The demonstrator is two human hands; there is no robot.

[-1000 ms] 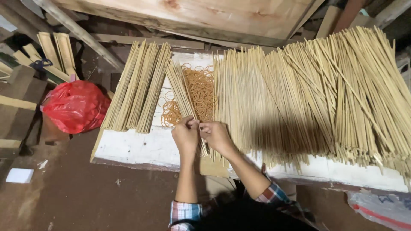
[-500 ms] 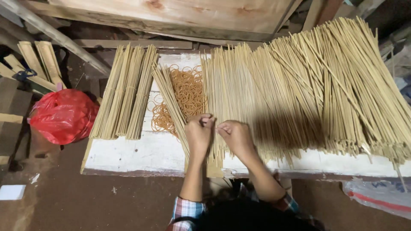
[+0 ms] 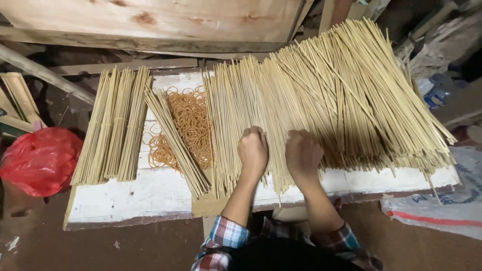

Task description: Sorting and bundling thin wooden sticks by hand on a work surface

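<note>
A worn white desk [image 3: 125, 200] stands on a brown earthen floor [image 3: 75, 248] in a cluttered workshop, with a broad wooden board [image 3: 165, 20] leaning behind it. At far left, a red plastic bag [image 3: 37, 160] lies on the floor beside the desk. On the desk's left part rest tied bundles of thin bamboo sticks [image 3: 113, 130], then a heap of orange rubber bands [image 3: 188, 125] crossed by one slanting bundle [image 3: 175, 145]. To the right spreads a large loose pile of sticks [image 3: 341, 100], fanning out to the desk's far end and overhanging its front edge; a clear plastic sack [image 3: 437, 211] lies on the floor below it. The person's left hand [image 3: 252, 150] and right hand [image 3: 303, 154], in plaid sleeves, press side by side onto the near ends of the loose pile, each grip curled narrow with knuckles up; whether the fingers pinch any sticks cannot be told.
</note>
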